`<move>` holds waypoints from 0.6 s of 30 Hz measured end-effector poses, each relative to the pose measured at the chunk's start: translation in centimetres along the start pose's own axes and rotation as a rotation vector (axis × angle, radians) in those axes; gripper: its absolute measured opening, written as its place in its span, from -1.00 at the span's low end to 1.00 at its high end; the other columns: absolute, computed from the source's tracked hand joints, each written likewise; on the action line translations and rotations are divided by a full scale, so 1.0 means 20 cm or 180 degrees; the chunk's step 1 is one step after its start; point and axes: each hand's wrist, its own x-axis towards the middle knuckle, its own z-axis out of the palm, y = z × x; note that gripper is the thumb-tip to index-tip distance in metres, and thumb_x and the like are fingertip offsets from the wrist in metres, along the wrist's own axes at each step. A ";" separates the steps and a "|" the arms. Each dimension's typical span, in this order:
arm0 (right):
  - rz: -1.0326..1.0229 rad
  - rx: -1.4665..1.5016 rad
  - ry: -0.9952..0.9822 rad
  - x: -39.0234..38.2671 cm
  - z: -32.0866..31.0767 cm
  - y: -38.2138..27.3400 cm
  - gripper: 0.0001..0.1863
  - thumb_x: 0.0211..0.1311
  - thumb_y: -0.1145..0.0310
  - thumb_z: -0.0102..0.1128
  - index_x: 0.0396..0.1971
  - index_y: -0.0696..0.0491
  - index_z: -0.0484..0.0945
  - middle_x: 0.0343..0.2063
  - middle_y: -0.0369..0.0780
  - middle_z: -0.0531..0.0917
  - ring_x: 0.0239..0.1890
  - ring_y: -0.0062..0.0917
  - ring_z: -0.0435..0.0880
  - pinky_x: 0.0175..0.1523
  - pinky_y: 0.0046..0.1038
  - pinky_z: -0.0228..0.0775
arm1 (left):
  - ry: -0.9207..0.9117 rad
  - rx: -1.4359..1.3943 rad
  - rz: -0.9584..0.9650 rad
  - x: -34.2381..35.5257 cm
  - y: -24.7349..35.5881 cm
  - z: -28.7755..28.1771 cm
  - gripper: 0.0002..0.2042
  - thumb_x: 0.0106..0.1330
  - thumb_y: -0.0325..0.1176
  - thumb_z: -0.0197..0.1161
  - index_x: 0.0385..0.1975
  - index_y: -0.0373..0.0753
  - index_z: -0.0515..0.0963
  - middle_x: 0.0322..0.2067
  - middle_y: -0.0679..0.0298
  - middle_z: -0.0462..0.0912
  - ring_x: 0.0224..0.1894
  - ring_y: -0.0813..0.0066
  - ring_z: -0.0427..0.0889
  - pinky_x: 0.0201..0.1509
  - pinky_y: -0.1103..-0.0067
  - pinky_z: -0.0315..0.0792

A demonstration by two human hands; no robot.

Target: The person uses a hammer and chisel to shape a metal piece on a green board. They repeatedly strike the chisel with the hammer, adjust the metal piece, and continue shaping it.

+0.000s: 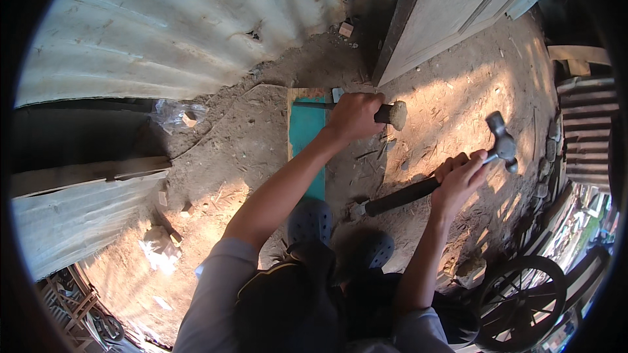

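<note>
I've got the left hand clamped round a chisel w/ a rounded, mushroomed butt, held flat across the far end of a teal board lying on the dirt ground. Right hand is closed tight on a hammer, black grip, steel head up and off to the right, well apart from the chisel butt.

Risks as I judge them: the swing has to come sideways at a small target just beside my knuckles, so a glancing hit could land on the fingers or skid off the worn butt. The board looks held only by the clog near its close end, so it could shift under a blow. Loose dirt gives poor backing.

Can't see the chisel's cutting end; it's behind the left hand, so I can't tell whether it touches the board. Near end of the board is under the foot. Low sun and deep shade blur the surface detail.
</note>
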 end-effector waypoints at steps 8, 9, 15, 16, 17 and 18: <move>0.0327 0.0043 0.0024 -0.02 -0.09 0.01 -0.69 0.46 0.07 -0.14 -0.38 -0.02 0.27 -0.73 -0.45 0.12 -0.77 -0.79 0.04 -0.71 -0.65 -0.15 | -0.0278 0.0169 0.0083 -0.14 -0.03 0.06 -0.76 -0.13 -0.31 0.30 -0.45 -0.25 0.51 -0.54 0.16 0.62 -0.45 0.22 0.66 -0.39 0.35 0.55; 0.0201 0.0169 0.0223 0.03 -0.13 -0.03 -0.67 0.45 0.04 -0.14 -0.39 -0.02 0.27 -0.72 -0.44 0.12 -0.78 -0.78 0.04 -0.71 -0.64 -0.16 | -0.0312 0.0219 0.0076 -0.11 -0.02 0.04 -0.76 -0.13 -0.32 0.30 -0.45 -0.25 0.51 -0.54 0.16 0.62 -0.45 0.22 0.66 -0.39 0.35 0.55; 0.0118 0.0118 0.0541 0.03 -0.15 -0.08 -0.67 0.44 0.06 -0.13 -0.44 -0.04 0.24 -0.74 -0.45 0.12 -0.79 -0.80 0.04 -0.74 -0.64 -0.17 | -0.0590 -0.0025 -0.0077 -0.13 0.00 -0.02 -0.65 -0.24 -0.30 0.33 -0.36 -0.22 0.57 -0.52 0.18 0.60 -0.42 0.21 0.62 -0.36 0.35 0.50; 0.0152 0.0106 0.0569 0.01 -0.13 -0.08 -0.67 0.46 0.08 -0.16 -0.48 -0.04 0.22 -0.75 -0.46 0.10 -0.79 -0.81 0.03 -0.75 -0.65 -0.18 | -0.0569 -0.0064 -0.0032 -0.14 0.01 -0.03 -0.65 -0.25 -0.30 0.34 -0.35 -0.22 0.57 -0.52 0.19 0.60 -0.42 0.22 0.61 -0.37 0.35 0.49; 0.0190 0.0096 0.0473 0.01 -0.13 -0.06 -0.67 0.46 0.08 -0.16 -0.48 -0.04 0.21 -0.76 -0.46 0.10 -0.80 -0.81 0.03 -0.75 -0.64 -0.17 | -0.0462 -0.0121 0.0007 -0.15 0.03 -0.03 -0.65 -0.25 -0.31 0.34 -0.35 -0.21 0.57 -0.52 0.19 0.59 -0.42 0.22 0.61 -0.37 0.36 0.49; 0.0228 0.0098 0.0360 0.00 -0.13 -0.04 -0.67 0.46 0.09 -0.16 -0.48 -0.05 0.21 -0.76 -0.46 0.10 -0.80 -0.81 0.04 -0.75 -0.64 -0.17 | -0.0346 -0.0159 0.0041 -0.16 0.04 -0.03 -0.65 -0.25 -0.31 0.34 -0.35 -0.20 0.58 -0.53 0.20 0.59 -0.42 0.23 0.62 -0.37 0.36 0.49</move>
